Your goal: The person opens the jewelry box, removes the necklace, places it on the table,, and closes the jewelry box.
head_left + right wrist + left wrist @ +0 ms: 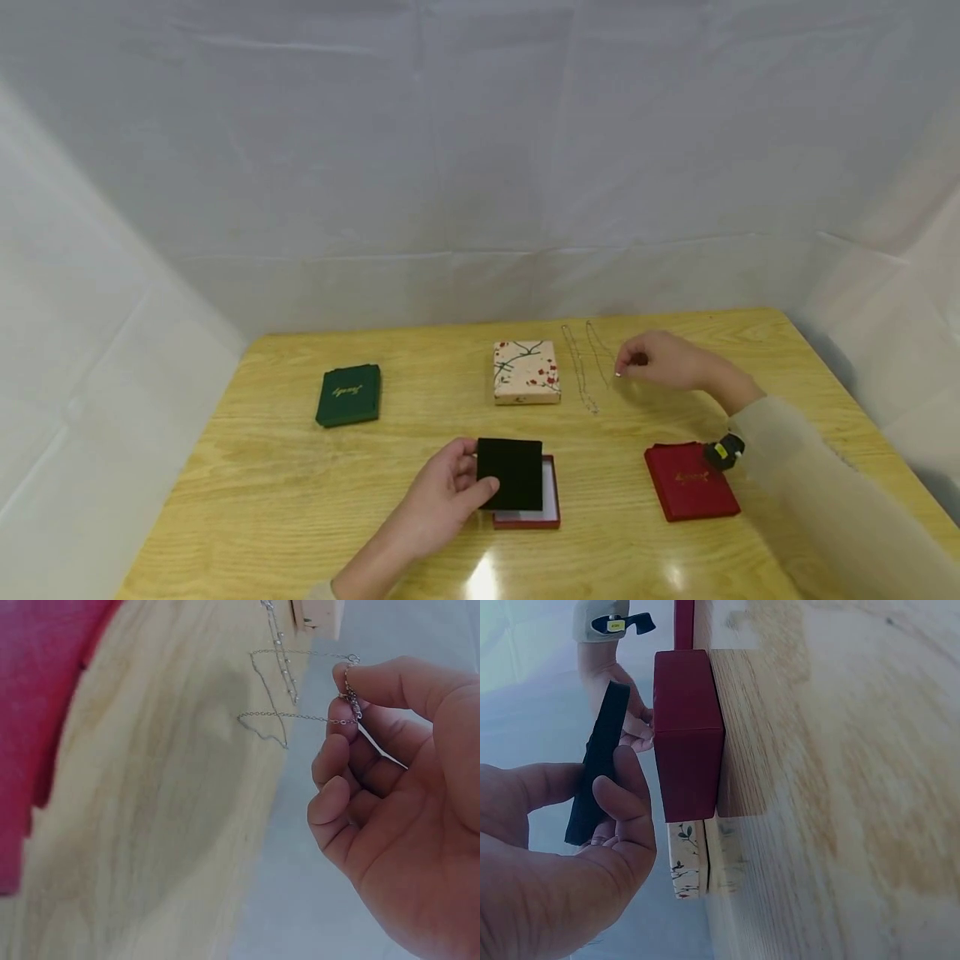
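My left hand (442, 500) grips a thin black square pad (513, 475) by its left side, thumb on top and fingers beneath. Under the pad sits a red box base (551, 521) with a white inside, partly covered by it in the head view. Farther back on the right, my right hand (663, 360) pinches the end of a fine silver chain necklace (307, 716) between thumb and forefinger. The rest of that chain hangs in two strands toward the table. Beside it on the wood lies a second silver chain necklace (577, 367), stretched lengthwise.
A cream box lid (527, 371) with red flowers lies left of the chains. The dark green pouch (348, 396) is at the left, the red pouch (693, 483) under my right forearm. White sheeting (450, 167) rises behind the wooden table (262, 500).
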